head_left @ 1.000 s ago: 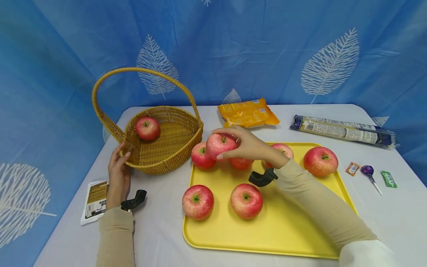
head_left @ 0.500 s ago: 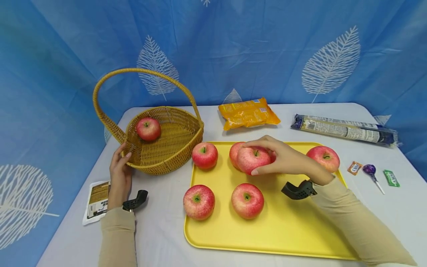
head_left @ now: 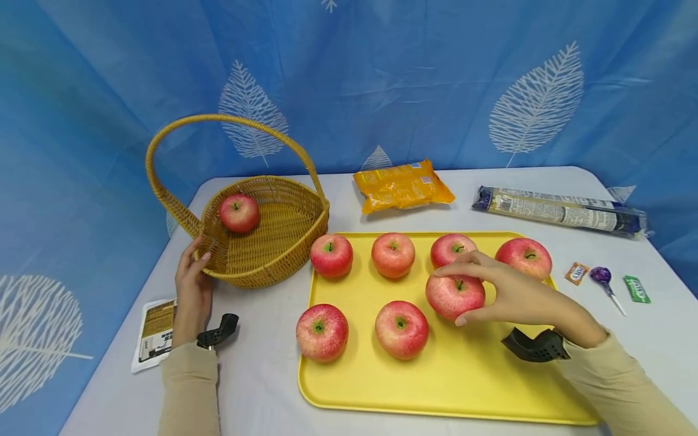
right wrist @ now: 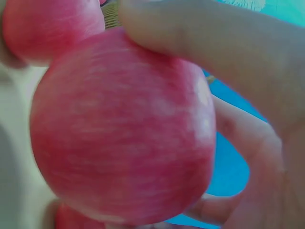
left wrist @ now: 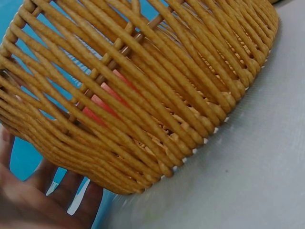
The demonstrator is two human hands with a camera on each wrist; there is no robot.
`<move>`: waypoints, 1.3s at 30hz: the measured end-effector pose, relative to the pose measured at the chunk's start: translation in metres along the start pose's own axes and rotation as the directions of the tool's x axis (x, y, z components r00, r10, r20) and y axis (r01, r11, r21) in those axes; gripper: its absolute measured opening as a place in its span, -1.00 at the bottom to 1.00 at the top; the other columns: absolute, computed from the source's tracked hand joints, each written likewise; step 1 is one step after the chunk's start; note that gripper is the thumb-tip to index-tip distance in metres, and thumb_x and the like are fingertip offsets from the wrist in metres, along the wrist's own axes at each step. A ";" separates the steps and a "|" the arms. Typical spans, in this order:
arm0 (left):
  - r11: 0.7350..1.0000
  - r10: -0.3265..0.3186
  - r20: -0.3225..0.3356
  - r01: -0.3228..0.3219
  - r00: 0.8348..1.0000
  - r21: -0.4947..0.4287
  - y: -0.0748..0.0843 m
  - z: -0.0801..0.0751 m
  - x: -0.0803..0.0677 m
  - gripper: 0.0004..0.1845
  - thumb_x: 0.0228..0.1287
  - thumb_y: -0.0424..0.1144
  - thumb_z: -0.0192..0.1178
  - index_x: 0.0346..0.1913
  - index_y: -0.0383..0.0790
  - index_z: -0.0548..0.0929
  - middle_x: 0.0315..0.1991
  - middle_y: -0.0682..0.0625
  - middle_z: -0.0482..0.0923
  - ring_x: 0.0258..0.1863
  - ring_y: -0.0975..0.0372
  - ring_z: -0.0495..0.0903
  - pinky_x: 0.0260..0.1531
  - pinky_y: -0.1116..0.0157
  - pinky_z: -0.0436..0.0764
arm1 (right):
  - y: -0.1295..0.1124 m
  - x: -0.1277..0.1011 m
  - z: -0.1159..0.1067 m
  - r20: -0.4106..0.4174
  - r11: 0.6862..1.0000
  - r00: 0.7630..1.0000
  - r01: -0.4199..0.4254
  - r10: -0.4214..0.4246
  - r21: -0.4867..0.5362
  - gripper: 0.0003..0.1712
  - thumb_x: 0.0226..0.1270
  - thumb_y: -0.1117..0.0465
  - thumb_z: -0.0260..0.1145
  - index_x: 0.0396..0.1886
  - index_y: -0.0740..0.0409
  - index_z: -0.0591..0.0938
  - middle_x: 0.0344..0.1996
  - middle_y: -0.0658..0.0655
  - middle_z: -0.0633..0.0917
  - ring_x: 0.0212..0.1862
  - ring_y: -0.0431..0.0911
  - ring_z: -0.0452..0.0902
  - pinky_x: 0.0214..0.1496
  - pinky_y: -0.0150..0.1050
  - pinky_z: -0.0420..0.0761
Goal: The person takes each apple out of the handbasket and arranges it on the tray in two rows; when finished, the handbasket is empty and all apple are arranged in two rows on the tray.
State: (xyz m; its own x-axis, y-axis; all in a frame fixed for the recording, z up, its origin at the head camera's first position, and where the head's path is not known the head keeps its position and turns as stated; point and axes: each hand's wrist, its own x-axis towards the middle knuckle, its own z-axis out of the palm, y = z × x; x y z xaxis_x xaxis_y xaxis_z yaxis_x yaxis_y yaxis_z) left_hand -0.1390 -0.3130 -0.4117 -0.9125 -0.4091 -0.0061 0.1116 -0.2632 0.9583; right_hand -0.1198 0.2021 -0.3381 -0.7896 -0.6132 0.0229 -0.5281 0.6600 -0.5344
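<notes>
The right hand [head_left: 512,297] has its fingers [head_left: 463,264] curled over the top and its thumb under the near side of a red apple [head_left: 455,295], a grip from above that leaves the stem free and keeps the fruit from rolling. The apple sits low over the yellow tray [head_left: 436,387]; whether it rests on the tray or hangs just clear of it is hard to tell from the head view. In the right wrist view the same apple [right wrist: 121,129] fills the frame with fingers wrapped round it.

Behind the fingers stand four apples in a row, the nearest [head_left: 451,248] just beyond the fingertips. To their left lie two more apples [head_left: 401,329], making a near row into which the held one fits.

The left hand [head_left: 192,290] lies flat against the outer wall of the wicker basket [head_left: 272,266], fingers [left wrist: 71,198] straight, seemingly steadying it. One apple [head_left: 239,212] lies inside the basket, beyond those fingers. A printed packet [head_left: 151,330] lies on the surface beside the left wrist.
</notes>
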 end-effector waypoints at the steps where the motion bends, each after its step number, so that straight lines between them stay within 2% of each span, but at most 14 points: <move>1: 1.000 0.001 0.000 -0.001 1.000 0.005 0.000 0.000 0.000 -0.53 0.27 -0.25 0.02 0.25 -0.02 0.33 0.38 0.11 -0.01 0.37 0.28 -0.04 0.40 0.22 -0.22 | 0.000 -0.003 0.000 -0.009 1.000 1.000 0.013 -0.013 -0.017 -0.26 -0.20 -0.22 0.43 0.10 -0.46 0.41 0.04 -0.22 0.39 0.03 -0.33 0.32 -0.06 -0.23 0.48; 7: 0.999 0.000 0.002 0.000 1.000 0.032 0.002 0.001 -0.003 -0.52 0.28 -0.26 0.00 0.27 -0.02 0.31 0.39 0.12 -0.04 0.38 0.30 -0.09 0.40 0.22 -0.25 | 0.004 -0.027 0.007 -0.031 0.997 0.998 0.053 -0.055 -0.048 -0.28 -0.22 -0.18 0.45 0.07 -0.39 0.45 -0.05 -0.24 0.42 -0.06 -0.40 0.33 -0.12 -0.36 0.47; 15: 0.999 0.001 0.015 -0.002 1.000 0.049 0.004 -0.001 -0.002 -0.52 0.28 -0.22 0.00 0.27 0.01 0.29 0.39 0.11 -0.06 0.38 0.26 -0.06 0.39 0.17 -0.25 | 0.005 -0.048 0.017 -0.032 1.000 0.999 -0.017 0.017 -0.013 -0.29 -0.19 -0.18 0.43 0.09 -0.36 0.45 -0.06 -0.24 0.42 -0.09 -0.40 0.39 -0.14 -0.40 0.49; 31: 0.999 -0.018 0.021 0.017 1.000 0.036 0.002 0.000 -0.001 -0.50 0.27 -0.20 0.01 0.29 0.02 0.28 0.40 0.11 -0.10 0.39 0.26 -0.10 0.40 0.17 -0.28 | 0.004 -0.051 0.033 -0.096 0.994 0.995 0.016 -0.027 -0.113 -0.24 -0.22 -0.21 0.44 0.11 -0.35 0.43 -0.08 -0.27 0.40 -0.11 -0.38 0.35 -0.15 -0.44 0.46; 39: 0.999 -0.040 0.013 0.039 0.999 0.023 0.002 -0.002 -0.001 -0.49 0.27 -0.20 0.00 0.30 0.03 0.26 0.40 0.14 -0.05 0.39 0.26 -0.05 0.40 0.16 -0.24 | 0.006 -0.052 0.035 -0.101 0.996 0.995 0.011 -0.020 -0.083 -0.16 -0.22 -0.22 0.42 0.18 -0.27 0.38 -0.06 -0.29 0.38 -0.03 -0.43 0.27 -0.08 -0.50 0.41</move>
State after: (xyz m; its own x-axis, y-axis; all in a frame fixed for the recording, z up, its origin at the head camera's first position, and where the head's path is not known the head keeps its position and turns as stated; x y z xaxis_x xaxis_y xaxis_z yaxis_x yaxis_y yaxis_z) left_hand -0.1371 -0.3145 -0.4099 -0.9213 -0.3867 -0.0402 0.0665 -0.2585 0.9637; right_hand -0.0710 0.2224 -0.3719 -0.8066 -0.5791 0.1186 -0.5611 0.6870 -0.4618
